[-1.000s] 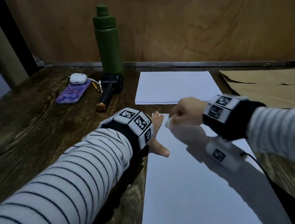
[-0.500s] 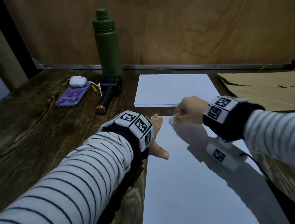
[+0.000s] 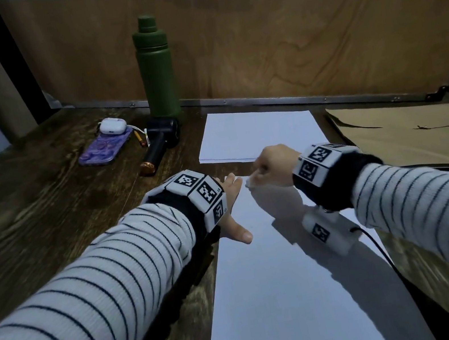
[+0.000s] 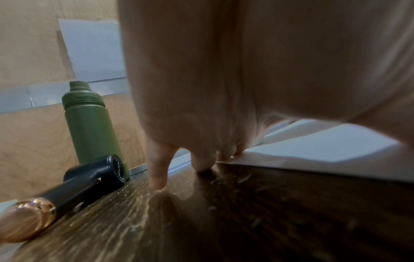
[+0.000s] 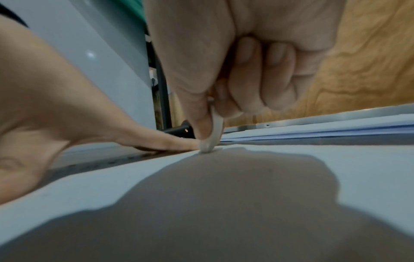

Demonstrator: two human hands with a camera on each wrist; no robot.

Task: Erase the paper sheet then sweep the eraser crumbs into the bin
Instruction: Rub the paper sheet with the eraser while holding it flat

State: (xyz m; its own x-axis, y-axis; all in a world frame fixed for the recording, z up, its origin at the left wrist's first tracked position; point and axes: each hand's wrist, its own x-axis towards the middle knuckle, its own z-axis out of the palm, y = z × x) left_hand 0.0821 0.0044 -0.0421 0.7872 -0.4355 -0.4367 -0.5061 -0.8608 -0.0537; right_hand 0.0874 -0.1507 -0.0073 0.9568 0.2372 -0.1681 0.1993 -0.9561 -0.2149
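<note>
A white paper sheet (image 3: 296, 292) lies lengthwise on the dark wooden table (image 3: 29, 210). My right hand (image 3: 272, 166) pinches a small white eraser (image 5: 212, 138) between thumb and curled fingers, its tip pressed on the sheet's far left corner (image 5: 224, 150). My left hand (image 3: 234, 207) lies flat with straight fingers, holding down the sheet's left edge near that corner; its fingertips (image 4: 158, 179) touch the table. Small grey eraser crumbs (image 4: 244, 179) lie on the wood beside the paper edge (image 4: 313, 166). No bin is in view.
A stack of white paper (image 3: 259, 133) lies behind the sheet. Brown paper (image 3: 421, 135) sits at the right. A green bottle (image 3: 155, 68), a black hand-held device (image 3: 160, 145), a phone (image 3: 105, 150) and an earbud case (image 3: 112, 125) stand at the back left. A wooden wall closes the rear.
My right hand with the eraser has shifted slightly away from me along the sheet's top corner. The left hand stays pressed flat in the same place.
</note>
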